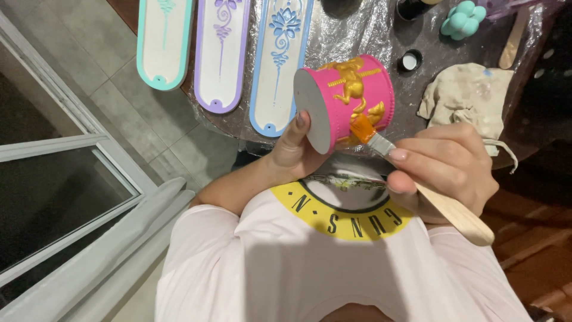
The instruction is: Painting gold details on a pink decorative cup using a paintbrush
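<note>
Pink round pot (351, 98) with raised gold carousel horses, being painted

Left hand (295, 149) grips it tilted above the lap; right hand (444, 164) pinches a wooden-handled flat brush (417, 179), orange bristles touching the relief. Three long painted trays (220, 53) are cropped by the top edge, beside a crumpled beige cloth (465, 98).

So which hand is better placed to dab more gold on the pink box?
Right. The right hand holds the paintbrush, its bristles already on the pink box's gold relief. The left hand is busy holding the box.
</note>
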